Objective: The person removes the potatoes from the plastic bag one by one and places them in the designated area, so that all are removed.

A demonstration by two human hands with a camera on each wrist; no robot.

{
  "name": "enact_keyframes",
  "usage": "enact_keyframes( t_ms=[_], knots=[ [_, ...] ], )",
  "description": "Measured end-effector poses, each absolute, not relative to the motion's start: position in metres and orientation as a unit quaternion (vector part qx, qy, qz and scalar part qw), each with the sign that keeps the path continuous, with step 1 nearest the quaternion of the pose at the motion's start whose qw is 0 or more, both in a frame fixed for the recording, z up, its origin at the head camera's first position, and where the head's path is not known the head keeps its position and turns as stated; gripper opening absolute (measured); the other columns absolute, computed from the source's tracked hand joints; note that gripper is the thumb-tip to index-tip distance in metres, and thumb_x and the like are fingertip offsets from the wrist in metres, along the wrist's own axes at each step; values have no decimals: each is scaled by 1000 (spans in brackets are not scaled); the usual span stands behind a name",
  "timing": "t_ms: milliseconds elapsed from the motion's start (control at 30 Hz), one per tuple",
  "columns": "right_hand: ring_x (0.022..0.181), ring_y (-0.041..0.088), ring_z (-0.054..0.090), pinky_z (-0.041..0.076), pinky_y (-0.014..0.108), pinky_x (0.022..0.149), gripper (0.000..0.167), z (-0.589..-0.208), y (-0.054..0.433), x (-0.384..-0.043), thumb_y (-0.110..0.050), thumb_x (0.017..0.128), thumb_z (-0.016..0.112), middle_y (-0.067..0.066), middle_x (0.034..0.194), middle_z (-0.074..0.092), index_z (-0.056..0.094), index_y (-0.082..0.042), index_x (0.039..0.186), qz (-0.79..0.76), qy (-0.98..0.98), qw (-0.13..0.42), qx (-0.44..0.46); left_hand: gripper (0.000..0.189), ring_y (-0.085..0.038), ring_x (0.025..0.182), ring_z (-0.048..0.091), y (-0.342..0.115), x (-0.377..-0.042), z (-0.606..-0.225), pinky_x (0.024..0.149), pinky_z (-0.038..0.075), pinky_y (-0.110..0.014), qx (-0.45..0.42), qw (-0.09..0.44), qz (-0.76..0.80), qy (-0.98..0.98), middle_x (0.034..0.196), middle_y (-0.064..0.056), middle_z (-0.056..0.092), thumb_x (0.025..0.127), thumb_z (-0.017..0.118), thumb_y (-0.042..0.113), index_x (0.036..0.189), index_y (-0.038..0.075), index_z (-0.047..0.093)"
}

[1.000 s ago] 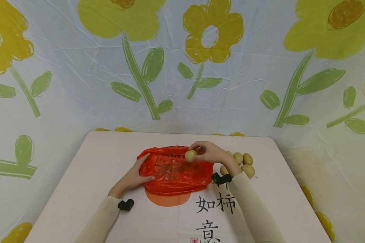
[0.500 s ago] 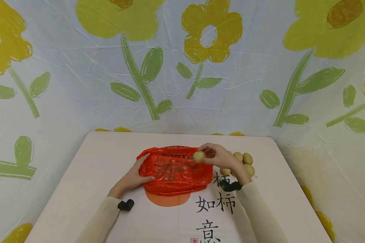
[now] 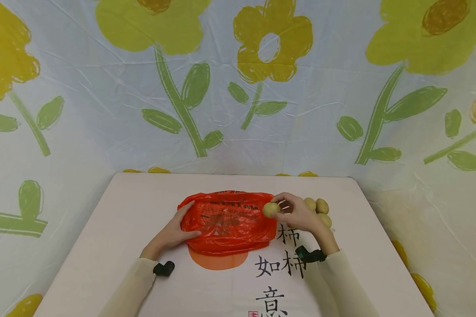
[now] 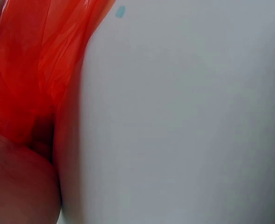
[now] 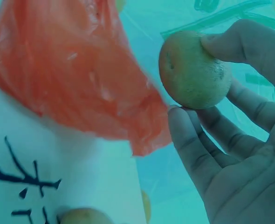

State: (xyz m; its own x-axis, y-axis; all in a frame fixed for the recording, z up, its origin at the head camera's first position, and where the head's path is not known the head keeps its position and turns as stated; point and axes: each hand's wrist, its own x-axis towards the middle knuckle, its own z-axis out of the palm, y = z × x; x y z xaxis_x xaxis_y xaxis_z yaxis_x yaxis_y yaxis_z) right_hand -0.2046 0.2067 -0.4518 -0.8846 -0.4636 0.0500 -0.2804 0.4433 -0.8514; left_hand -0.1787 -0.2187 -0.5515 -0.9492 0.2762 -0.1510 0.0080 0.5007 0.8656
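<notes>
A red plastic bag [image 3: 230, 220] with black print lies crumpled across the middle of the table. My left hand [image 3: 174, 229] holds its left end, thumb toward the near side and fingers toward the far side; red film shows against the palm [image 4: 21, 182] in the left wrist view. Between thumb and fingertips, my right hand [image 3: 297, 213] pinches a round yellowish potato [image 5: 193, 70] at the bag's right edge. Several more potatoes [image 3: 322, 206] sit just beyond this hand, partly hidden by it. Dark shapes show faintly through the bag's film.
The pale table cover [image 3: 206, 290] carries black brushed characters [image 3: 269, 264] and an orange printed disc [image 3: 218, 260] under the bag's near edge. Behind the table hangs a flower-patterned cloth [image 3: 317, 132].
My right hand has moved right and slightly nearer, carrying the potato from over the bag's right part to its right edge. My left hand stays on the bag.
</notes>
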Motion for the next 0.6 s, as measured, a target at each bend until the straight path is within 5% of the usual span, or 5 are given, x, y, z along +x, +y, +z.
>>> enact_keyframes(
  t_ms=[200, 600],
  knots=[
    [100, 30, 67, 60, 31, 81, 33, -459, 223, -193, -12, 88, 80, 14, 113, 69, 66, -6, 117, -497, 842, 57, -203, 107, -41, 155, 22, -218, -178, -551, 116, 38, -64, 83, 136, 492, 856, 170, -10, 19, 83, 84, 41, 165, 28, 16],
    [101, 26, 64, 60, 35, 90, 30, -472, 246, -176, -10, 89, 79, 9, 112, 64, 66, -7, 116, -479, 862, 27, -162, 107, -42, 155, 22, -219, -177, -552, 116, 37, -65, 80, 135, 492, 856, 171, -11, 18, 83, 84, 41, 165, 30, 16]
  ],
)
